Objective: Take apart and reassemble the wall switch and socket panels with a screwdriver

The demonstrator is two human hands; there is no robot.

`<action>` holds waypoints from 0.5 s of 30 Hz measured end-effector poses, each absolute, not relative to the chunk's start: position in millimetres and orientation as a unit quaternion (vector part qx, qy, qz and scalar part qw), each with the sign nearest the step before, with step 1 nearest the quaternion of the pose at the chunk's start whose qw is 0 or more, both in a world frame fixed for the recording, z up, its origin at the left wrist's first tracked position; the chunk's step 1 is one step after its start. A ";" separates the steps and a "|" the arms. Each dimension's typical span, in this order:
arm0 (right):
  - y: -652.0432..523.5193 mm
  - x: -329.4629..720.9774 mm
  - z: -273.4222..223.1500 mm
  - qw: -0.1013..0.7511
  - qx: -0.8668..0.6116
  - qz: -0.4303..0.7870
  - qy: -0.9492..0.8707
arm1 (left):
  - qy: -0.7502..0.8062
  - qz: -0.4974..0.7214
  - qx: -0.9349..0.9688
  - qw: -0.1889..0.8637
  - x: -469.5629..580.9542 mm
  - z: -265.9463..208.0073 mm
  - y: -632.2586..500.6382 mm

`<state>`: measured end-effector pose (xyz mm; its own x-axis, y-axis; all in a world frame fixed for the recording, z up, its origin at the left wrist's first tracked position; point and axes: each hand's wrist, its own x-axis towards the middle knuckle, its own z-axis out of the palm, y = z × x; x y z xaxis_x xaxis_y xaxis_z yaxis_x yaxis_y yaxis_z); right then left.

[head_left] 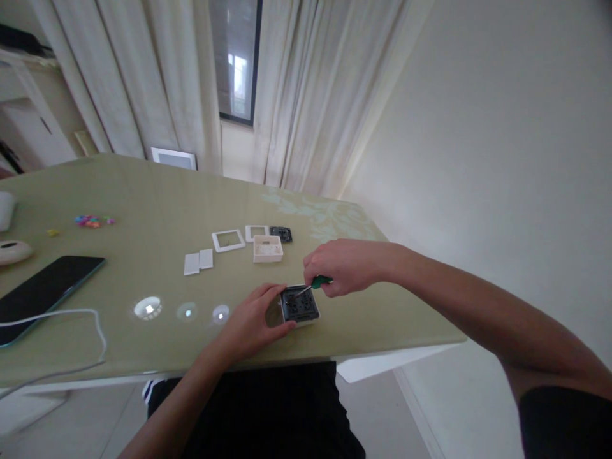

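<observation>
Near the table's front edge sits a black wall switch module in a white box, its dark inner face upward. My left hand grips it from the left, with fingers along the far side and the thumb at the near corner. My right hand is closed round a screwdriver with a green handle. The screwdriver slants down to the left, its metal shaft reaching over the module's upper left part. Whether the tip is seated in a screw is too small to tell.
Beyond my hands lie a white mounting box, white frames, a second black module and white cover plates. At left are a dark tablet, a white cable and small colourful pieces.
</observation>
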<state>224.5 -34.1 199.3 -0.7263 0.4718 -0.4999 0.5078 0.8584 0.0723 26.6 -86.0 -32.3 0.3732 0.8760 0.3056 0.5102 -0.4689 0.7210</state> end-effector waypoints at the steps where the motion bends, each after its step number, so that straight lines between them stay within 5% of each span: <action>1: -35.3 220.8 200.4 0.268 0.262 -0.021 0.927 | 0.441 0.345 0.785 0.265 26.6 -32.3 -85.9; 15: -32.5 160.7 218.1 0.360 0.214 0.048 0.907 | 0.443 0.337 0.796 0.239 24.8 -33.5 -85.1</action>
